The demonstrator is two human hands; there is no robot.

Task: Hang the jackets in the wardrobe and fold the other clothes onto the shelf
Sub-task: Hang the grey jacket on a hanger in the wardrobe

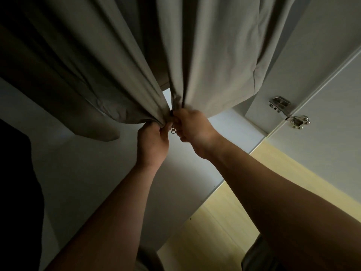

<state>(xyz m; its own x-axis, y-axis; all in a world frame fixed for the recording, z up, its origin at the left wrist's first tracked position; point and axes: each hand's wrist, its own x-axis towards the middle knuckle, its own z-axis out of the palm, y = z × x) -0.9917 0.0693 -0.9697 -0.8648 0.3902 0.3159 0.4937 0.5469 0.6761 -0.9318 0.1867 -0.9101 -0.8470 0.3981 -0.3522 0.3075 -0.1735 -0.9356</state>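
Both hands (154,139) (192,128) pinch the hanging grey jacket (214,55) hem (zipper pull (173,130) between).

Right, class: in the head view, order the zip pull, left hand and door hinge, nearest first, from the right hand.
1. zip pull, just left of the right hand, at the jacket hem.
2. left hand, beyond the pull, gripping the hem.
3. door hinge, far to the right.

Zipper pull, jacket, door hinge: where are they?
zipper pull (173,130): head view, its dangling metal tab.
jacket (218,55): head view, lighter front panel.
door hinge (279,104): head view, its metal plate.
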